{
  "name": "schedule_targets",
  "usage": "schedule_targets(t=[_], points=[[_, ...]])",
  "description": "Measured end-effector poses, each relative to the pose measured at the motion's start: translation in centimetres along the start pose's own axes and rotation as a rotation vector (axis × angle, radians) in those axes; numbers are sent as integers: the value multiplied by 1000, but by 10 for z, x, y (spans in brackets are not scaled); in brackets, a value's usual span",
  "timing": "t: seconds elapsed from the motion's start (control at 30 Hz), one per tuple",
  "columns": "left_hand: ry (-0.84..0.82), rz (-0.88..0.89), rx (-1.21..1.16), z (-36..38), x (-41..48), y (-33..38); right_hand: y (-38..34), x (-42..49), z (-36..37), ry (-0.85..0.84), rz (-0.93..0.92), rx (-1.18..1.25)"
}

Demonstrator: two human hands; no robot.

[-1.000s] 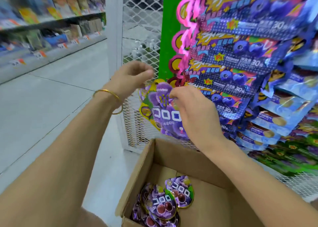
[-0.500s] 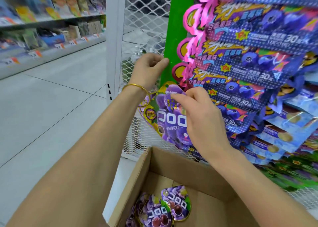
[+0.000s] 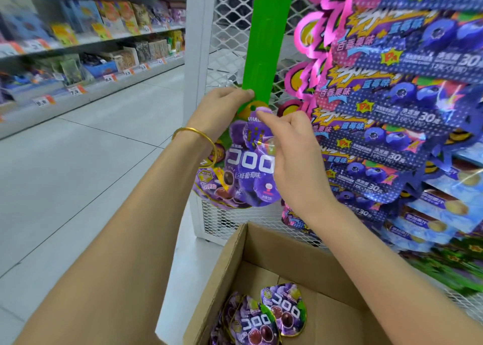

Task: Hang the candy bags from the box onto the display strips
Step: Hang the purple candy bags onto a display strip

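Left hand (image 3: 222, 106) now in a pinch on the green strip (image 3: 266, 44), right hand (image 3: 295, 159) likewise on the higher candy bag (image 3: 248, 167).

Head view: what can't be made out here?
- Whether the bag is hooked on the strip: head view, right hand covers the spot.
- How many bags lie in the box: head view, bottom edge cuts it off.
- Shelf tags: head view, blurred.

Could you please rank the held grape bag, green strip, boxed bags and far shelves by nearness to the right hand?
1. held grape bag: in its grip
2. green strip: just above
3. boxed bags: below
4. far shelves: left
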State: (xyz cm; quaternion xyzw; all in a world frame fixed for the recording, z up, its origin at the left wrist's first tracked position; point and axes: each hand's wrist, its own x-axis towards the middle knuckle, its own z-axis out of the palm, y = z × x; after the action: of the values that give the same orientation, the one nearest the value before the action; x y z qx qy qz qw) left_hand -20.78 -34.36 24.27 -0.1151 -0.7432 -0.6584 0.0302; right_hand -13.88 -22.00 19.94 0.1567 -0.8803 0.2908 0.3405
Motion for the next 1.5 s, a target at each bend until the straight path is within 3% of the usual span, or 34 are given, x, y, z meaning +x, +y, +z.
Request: schedule_targets(t=[0.33, 0.6, 0.83, 1.07, 1.2, 1.3, 1.4, 1.5], points=[[37, -101, -32, -18, -8, 5, -7, 12, 3, -87, -5, 29], [61, -56, 73, -22, -8, 4, -11, 12, 4, -190, 78, 26], [-136, 26, 239, -30, -14, -16, 2, -3, 17, -208, 163, 56], [-49, 43, 312, -27, -10, -39, 10, -11, 25, -176, 130, -14], [-38, 91, 510, -33, -19, -44, 3, -30, 22, -70, 79, -111], [-6, -18, 790, -47, -29, -65, -1, -66, 14, -19, 56, -179], [-64, -181, 907, -52, -52, -87, 16, -121, 18, -111, 129, -73], [-306, -242, 836, -33, -83, -104, 60, -176, 36, -390, 353, -21]])
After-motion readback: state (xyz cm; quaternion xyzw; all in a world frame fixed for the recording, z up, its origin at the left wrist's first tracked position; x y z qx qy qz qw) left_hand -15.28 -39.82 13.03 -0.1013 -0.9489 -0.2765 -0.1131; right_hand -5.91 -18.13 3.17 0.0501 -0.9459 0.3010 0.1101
